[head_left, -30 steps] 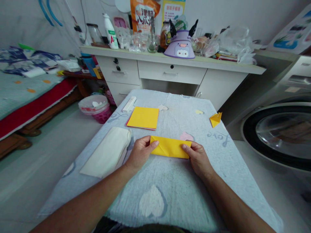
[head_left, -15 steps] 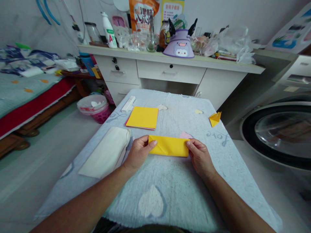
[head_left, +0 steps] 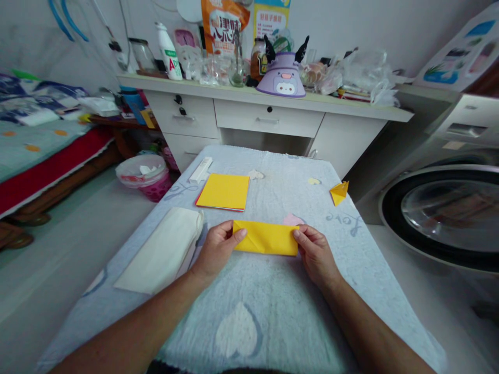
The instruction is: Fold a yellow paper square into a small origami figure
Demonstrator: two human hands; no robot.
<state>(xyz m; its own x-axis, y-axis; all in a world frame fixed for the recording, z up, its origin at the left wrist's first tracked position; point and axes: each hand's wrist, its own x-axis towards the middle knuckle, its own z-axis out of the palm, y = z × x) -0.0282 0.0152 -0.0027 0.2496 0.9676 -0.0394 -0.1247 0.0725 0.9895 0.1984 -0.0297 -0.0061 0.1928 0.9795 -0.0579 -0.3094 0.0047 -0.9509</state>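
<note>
Moved: R hand (head_left: 315, 246) slid its thumb out to the R edge of the strip (head_left: 268, 240) vs 1 s ago; view also swung a bit, so all sits further L in frame.
L hand (head_left: 216, 246): clamped on strip's L end, thumb on front face, fingers behind.
R hand grip: clamped on strip's R end, thumb tip right at the edge, fingers behind.
Strip: yellow folded paper, held flat btwn both hands, long side crosswise, nr mid of cloth (head_left: 280, 306); diag. crease toward L end. Can't tell if its lower edge touches the cloth.
Stack (head_left: 223, 191): square sheets, yellow on top, other colors at edge; beyond strip & to L, apart from it.
Folded bit (head_left: 339, 193): yellow, pointed; nr cloth's R edge, well apart from R hand.
White box (head_left: 201, 170): slim, lying just beside stack, L far side.
White packet (head_left: 163, 252): flat, on cloth, L of L hand & near it.
Cloth: pale blue w/ hearts & "Love" lettering.
Desk (head_left: 249, 94): beyond cloth; purple visor (head_left: 284, 78), white bottle (head_left: 169, 54), jars, etc. on top.
Floor L: lined pink bin (head_left: 144, 179), nr bed (head_left: 47, 140).
Floor R: washer (head_left: 456, 213), round door facing cloth.
</note>
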